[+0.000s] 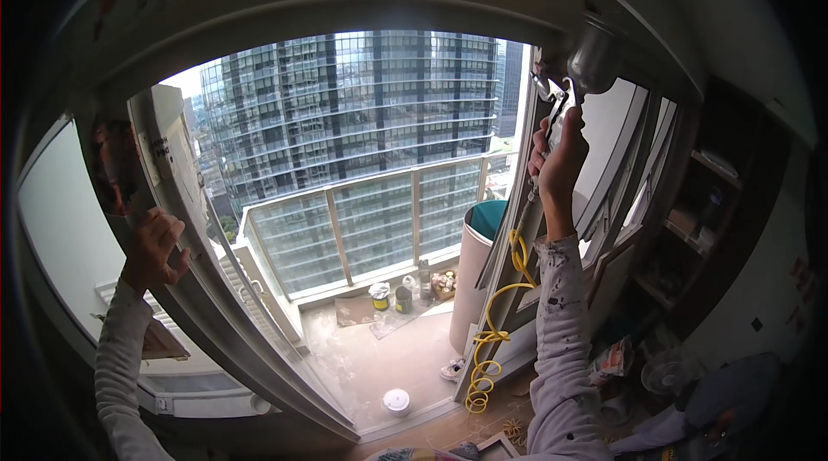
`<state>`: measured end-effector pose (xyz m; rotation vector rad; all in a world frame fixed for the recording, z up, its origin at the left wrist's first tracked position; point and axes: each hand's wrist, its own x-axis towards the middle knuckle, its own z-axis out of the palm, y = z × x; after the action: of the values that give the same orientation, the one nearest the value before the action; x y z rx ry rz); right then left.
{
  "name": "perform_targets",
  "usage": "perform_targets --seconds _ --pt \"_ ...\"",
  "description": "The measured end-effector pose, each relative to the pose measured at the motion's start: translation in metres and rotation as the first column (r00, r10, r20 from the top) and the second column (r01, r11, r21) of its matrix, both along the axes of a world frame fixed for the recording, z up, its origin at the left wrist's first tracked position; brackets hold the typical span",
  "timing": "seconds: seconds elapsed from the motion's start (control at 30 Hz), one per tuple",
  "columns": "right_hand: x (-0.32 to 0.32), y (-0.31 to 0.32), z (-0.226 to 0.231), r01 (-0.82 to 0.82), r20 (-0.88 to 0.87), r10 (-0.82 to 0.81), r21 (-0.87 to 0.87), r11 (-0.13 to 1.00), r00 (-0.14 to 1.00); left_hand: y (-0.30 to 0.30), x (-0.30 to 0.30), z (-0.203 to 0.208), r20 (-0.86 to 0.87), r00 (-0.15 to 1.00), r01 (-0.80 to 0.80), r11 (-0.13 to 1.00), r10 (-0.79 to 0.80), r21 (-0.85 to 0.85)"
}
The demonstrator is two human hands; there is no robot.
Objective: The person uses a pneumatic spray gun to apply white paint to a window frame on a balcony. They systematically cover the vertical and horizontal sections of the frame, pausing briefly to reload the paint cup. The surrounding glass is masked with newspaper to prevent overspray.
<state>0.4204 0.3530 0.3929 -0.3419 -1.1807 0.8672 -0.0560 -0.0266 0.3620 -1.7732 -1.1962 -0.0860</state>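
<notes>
My right hand [565,155] is raised at the right side of the doorway, wrapped round the grip of a spray gun [556,107]. A grey metal cup [595,56] sits on top of the gun. From its lower end a yellow coiled air hose [492,336] hangs down towards the floor. On the left, my left hand [155,250] is closed, fingers curled, beside the door frame [185,194]. Just above it rises a dark piece with reddish patches [115,163]; shadow hides its kind and how the fingers meet it.
Beyond the doorway lies a balcony with a glass railing [371,219]. A tall rolled sheet [479,263], several tins [379,294] and a white round tub [396,401] stand there. Shelves [690,219] line the right wall. A clear-bladed fan [668,370] stands at lower right.
</notes>
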Motion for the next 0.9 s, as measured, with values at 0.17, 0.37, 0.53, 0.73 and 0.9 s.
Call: perform_targets --seconds 0.17,0.37,0.53,0.73,0.9 --pt "-0.011 -0.004 -0.004 0.044 -0.065 -0.041 0.047 0.998 0.997 -0.003 0.004 0.003 -0.009 1.0 0.002 1.0 -0.002 0.022" --pt "-0.055 -0.087 -0.03 -0.251 -0.095 0.256 0.065 0.966 0.962 -0.007 0.0 -0.003 -0.009 1.0 -0.012 0.999 0.012 0.04" --pt "-0.094 -0.132 -0.034 -0.401 -0.068 0.411 0.124 0.908 0.909 -0.004 0.002 -0.003 -0.027 0.999 -0.02 0.999 0.022 0.05" --pt "-0.127 -0.172 -0.029 -0.383 0.035 0.382 0.024 0.924 0.924 -0.006 0.008 0.001 -0.027 0.999 -0.034 0.998 0.035 0.053" --pt "-0.12 -0.151 -0.03 -0.477 0.041 0.475 0.068 0.876 0.879 -0.008 0.001 -0.001 -0.027 0.999 -0.032 0.998 0.034 0.054"
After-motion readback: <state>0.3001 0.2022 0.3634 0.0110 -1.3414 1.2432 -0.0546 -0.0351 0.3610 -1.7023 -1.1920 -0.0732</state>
